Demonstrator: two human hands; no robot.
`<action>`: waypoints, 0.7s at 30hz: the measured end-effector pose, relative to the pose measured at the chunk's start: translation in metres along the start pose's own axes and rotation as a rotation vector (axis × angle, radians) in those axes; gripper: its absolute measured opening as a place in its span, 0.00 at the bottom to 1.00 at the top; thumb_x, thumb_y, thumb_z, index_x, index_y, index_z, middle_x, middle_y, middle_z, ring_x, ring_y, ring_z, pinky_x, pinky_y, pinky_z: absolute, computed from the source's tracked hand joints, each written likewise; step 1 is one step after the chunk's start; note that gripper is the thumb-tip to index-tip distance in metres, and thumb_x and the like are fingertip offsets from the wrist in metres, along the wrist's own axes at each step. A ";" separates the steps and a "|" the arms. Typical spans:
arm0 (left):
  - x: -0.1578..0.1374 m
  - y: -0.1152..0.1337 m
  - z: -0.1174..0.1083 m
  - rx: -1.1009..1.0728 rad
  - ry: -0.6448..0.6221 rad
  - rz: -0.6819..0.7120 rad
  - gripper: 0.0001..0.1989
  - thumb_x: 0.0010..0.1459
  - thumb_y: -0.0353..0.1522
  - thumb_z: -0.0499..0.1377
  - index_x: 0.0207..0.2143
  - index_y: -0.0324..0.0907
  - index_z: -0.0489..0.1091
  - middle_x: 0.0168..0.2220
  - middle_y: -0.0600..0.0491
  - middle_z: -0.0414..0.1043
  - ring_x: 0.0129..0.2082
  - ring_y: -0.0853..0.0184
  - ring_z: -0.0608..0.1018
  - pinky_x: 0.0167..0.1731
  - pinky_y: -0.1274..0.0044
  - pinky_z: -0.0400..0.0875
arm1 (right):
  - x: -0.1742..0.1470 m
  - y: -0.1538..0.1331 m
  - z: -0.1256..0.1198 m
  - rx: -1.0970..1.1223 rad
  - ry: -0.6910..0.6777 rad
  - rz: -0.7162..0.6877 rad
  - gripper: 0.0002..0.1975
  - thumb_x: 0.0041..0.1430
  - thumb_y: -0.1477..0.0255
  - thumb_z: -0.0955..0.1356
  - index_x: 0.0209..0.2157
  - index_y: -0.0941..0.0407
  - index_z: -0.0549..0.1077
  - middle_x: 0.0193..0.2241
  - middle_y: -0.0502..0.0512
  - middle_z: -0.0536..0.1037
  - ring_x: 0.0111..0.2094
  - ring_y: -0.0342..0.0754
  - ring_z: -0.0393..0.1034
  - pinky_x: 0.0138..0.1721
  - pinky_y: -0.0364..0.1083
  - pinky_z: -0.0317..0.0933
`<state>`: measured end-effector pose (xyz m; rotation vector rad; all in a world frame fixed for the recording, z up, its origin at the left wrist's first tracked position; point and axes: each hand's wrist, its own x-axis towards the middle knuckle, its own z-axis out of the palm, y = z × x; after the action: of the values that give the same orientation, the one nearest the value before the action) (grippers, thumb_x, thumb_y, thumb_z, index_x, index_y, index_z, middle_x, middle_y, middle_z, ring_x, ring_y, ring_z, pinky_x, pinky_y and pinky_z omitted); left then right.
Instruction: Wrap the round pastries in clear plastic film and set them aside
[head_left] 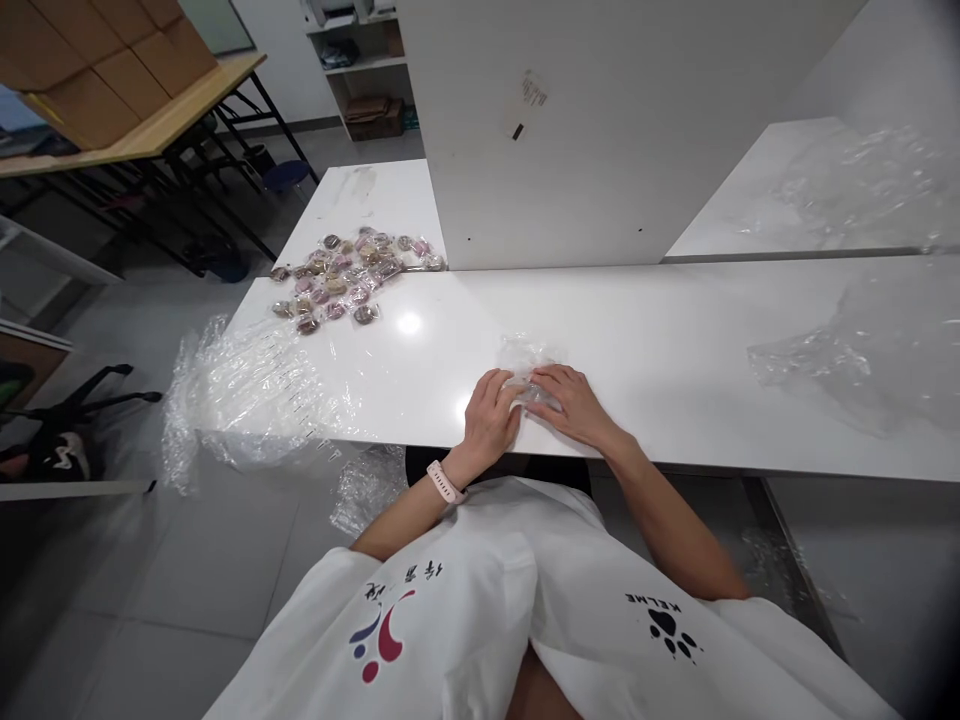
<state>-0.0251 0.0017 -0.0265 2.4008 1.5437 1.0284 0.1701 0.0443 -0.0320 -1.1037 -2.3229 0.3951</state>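
Observation:
Clear plastic film (526,350), perhaps a small bag, lies on the white table near its front edge. My left hand (491,415) holds it from the left with curled fingers. From the other side my right hand (574,405) grips the same plastic, its fingertips close to those of the left. Whatever sits under the fingers is mostly hidden. Left of the hands, toward the back, small round items in clear wrappers (335,286) lie in a loose pile, brown, pink and tan.
A stack of clear plastic bags (255,385) hangs over the table's front left edge. Crumpled clear plastic (862,350) covers part of the right side. A white upright panel (555,150) stands behind the table (660,350). Cardboard boxes (112,70) sit on another table.

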 end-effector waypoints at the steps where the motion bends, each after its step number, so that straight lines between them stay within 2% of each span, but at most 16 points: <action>1: 0.001 -0.003 -0.004 -0.012 -0.052 0.059 0.17 0.63 0.26 0.52 0.54 0.41 0.65 0.57 0.43 0.68 0.62 0.57 0.66 0.61 0.58 0.63 | -0.002 0.005 -0.005 0.027 -0.057 -0.039 0.22 0.65 0.58 0.65 0.57 0.53 0.70 0.55 0.61 0.73 0.57 0.59 0.65 0.55 0.59 0.60; 3: 0.008 -0.010 -0.008 -0.060 -0.175 0.147 0.22 0.61 0.23 0.52 0.58 0.42 0.62 0.57 0.45 0.68 0.60 0.58 0.67 0.62 0.59 0.60 | -0.004 0.012 -0.013 0.096 -0.150 -0.092 0.25 0.65 0.60 0.64 0.61 0.52 0.66 0.59 0.60 0.70 0.60 0.58 0.63 0.58 0.59 0.58; 5: 0.019 -0.020 -0.007 -0.104 -0.259 0.127 0.22 0.60 0.24 0.52 0.57 0.41 0.62 0.54 0.45 0.71 0.56 0.59 0.70 0.59 0.61 0.63 | -0.002 0.014 -0.019 0.159 -0.178 -0.071 0.23 0.67 0.64 0.62 0.61 0.50 0.66 0.59 0.58 0.71 0.60 0.57 0.64 0.59 0.59 0.58; 8: 0.036 -0.031 -0.006 -0.153 -0.323 -0.005 0.14 0.62 0.29 0.55 0.51 0.41 0.65 0.47 0.46 0.74 0.48 0.58 0.73 0.49 0.65 0.67 | 0.004 0.011 -0.021 0.218 -0.115 0.116 0.19 0.66 0.64 0.62 0.57 0.49 0.70 0.52 0.56 0.77 0.52 0.56 0.70 0.52 0.57 0.63; 10: 0.045 -0.033 -0.008 -0.224 -0.349 -0.116 0.12 0.64 0.34 0.55 0.49 0.42 0.65 0.42 0.48 0.75 0.41 0.61 0.74 0.42 0.70 0.67 | 0.008 0.008 -0.020 0.278 -0.084 0.282 0.19 0.65 0.61 0.63 0.54 0.49 0.71 0.42 0.54 0.79 0.42 0.53 0.73 0.43 0.53 0.66; 12: 0.053 -0.032 -0.009 -0.296 -0.356 -0.239 0.12 0.65 0.38 0.55 0.49 0.43 0.63 0.37 0.52 0.74 0.34 0.65 0.73 0.35 0.74 0.65 | 0.014 0.005 -0.019 0.355 -0.068 0.427 0.21 0.62 0.57 0.65 0.54 0.50 0.70 0.32 0.50 0.77 0.32 0.49 0.71 0.35 0.48 0.65; 14: 0.063 -0.032 -0.008 -0.304 -0.345 -0.349 0.11 0.64 0.38 0.56 0.46 0.44 0.63 0.32 0.55 0.71 0.30 0.67 0.71 0.31 0.76 0.61 | 0.022 0.001 -0.017 0.356 -0.030 0.531 0.23 0.60 0.56 0.66 0.53 0.51 0.69 0.30 0.49 0.75 0.27 0.47 0.68 0.31 0.46 0.63; 15: 0.068 -0.032 -0.007 -0.278 -0.337 -0.393 0.10 0.63 0.38 0.57 0.44 0.45 0.64 0.30 0.55 0.70 0.29 0.67 0.71 0.30 0.76 0.60 | 0.026 0.000 -0.015 0.299 0.006 0.558 0.22 0.60 0.57 0.66 0.53 0.52 0.69 0.33 0.50 0.76 0.28 0.46 0.68 0.31 0.47 0.63; 17: 0.080 -0.032 -0.003 -0.208 -0.320 -0.447 0.10 0.59 0.36 0.61 0.41 0.45 0.64 0.31 0.55 0.69 0.30 0.66 0.70 0.30 0.76 0.59 | 0.033 -0.004 -0.010 0.089 0.092 0.527 0.18 0.63 0.61 0.65 0.52 0.53 0.70 0.45 0.57 0.75 0.33 0.49 0.71 0.36 0.49 0.63; 19: 0.091 -0.035 -0.002 -0.177 -0.320 -0.498 0.13 0.55 0.34 0.64 0.39 0.44 0.63 0.31 0.54 0.69 0.31 0.66 0.70 0.31 0.76 0.59 | 0.034 -0.006 -0.005 -0.120 0.136 0.369 0.15 0.66 0.66 0.62 0.51 0.54 0.72 0.54 0.60 0.72 0.44 0.53 0.70 0.45 0.52 0.62; 21: 0.099 -0.037 -0.004 -0.254 -0.340 -0.580 0.15 0.52 0.32 0.66 0.37 0.44 0.63 0.30 0.55 0.68 0.29 0.67 0.70 0.30 0.77 0.60 | 0.031 -0.005 -0.001 -0.244 0.104 0.180 0.16 0.67 0.66 0.62 0.53 0.54 0.71 0.57 0.62 0.70 0.53 0.57 0.66 0.53 0.55 0.57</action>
<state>-0.0306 0.1016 0.0076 1.6878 1.6983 0.6103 0.1511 0.0659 -0.0186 -1.4213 -2.2292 0.1165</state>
